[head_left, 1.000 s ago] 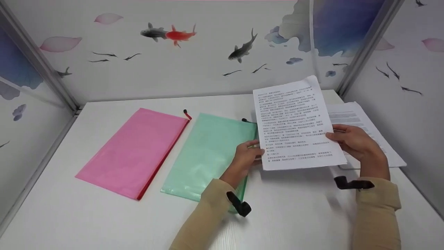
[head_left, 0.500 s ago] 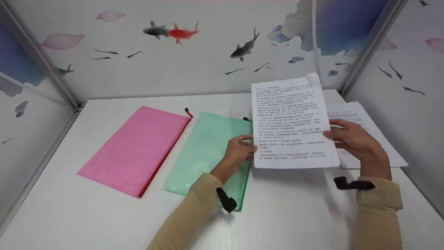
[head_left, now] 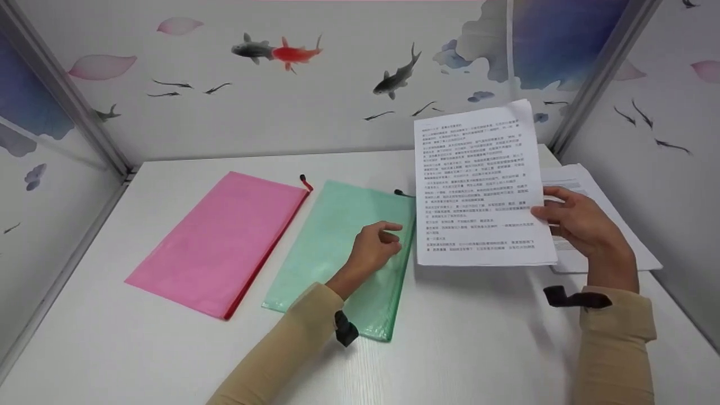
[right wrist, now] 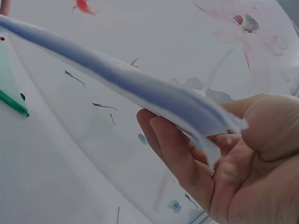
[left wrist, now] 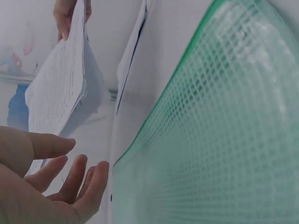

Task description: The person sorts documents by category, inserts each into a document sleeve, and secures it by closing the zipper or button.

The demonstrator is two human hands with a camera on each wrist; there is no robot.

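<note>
My right hand (head_left: pixel 568 220) pinches the right edge of a few printed sheets (head_left: pixel 478 185) and holds them raised and tilted above the table; the right wrist view shows thumb and fingers (right wrist: pixel 187 158) clamping the sheets' (right wrist: pixel 121 79) edge. My left hand (head_left: pixel 376 245) hovers with loosely curled fingers over the green mesh zip pouch (head_left: pixel 337 247), holding nothing; its fingers (left wrist: pixel 70 177) hang beside the pouch (left wrist: pixel 219 135). A pink zip pouch (head_left: pixel 219 242) lies flat to the left of the green one.
A second stack of printed paper (head_left: pixel 596 219) lies on the white table (head_left: pixel 478 349) at the right, behind my right hand. Fish-patterned partition walls (head_left: pixel 281 84) close in the back and both sides.
My left hand has let go of the sheets' left edge and moved left over the green pouch. My right hand has lifted the sheets slightly higher.
</note>
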